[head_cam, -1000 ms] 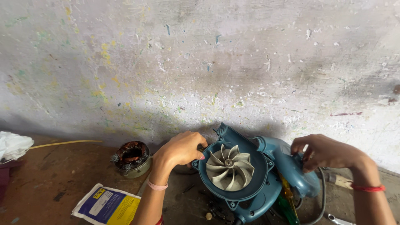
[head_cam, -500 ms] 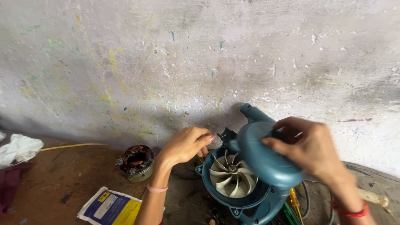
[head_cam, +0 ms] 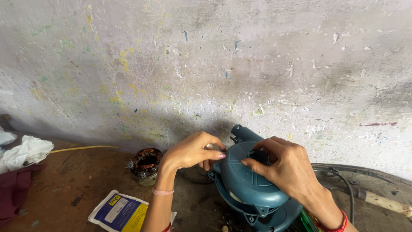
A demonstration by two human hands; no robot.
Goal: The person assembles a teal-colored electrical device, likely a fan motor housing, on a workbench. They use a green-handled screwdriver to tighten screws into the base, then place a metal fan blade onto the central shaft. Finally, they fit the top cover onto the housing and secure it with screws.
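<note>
Paint-flecked grey wall behind, brown worn surface below. Teal blower body at lower centre — now capped by the round teal cover, fan blades exposed a moment ago and hidden since. Right hand spread over the cover's top, fingers curled at its central hole, pressing it down. Left hand at the cover's left rim, fingertips pinching the edge into line. Left of the blower: copper-wound stator, blue-and-yellow packet, white cloth further off — cover seated, not yet fastened as far as visible.
</note>
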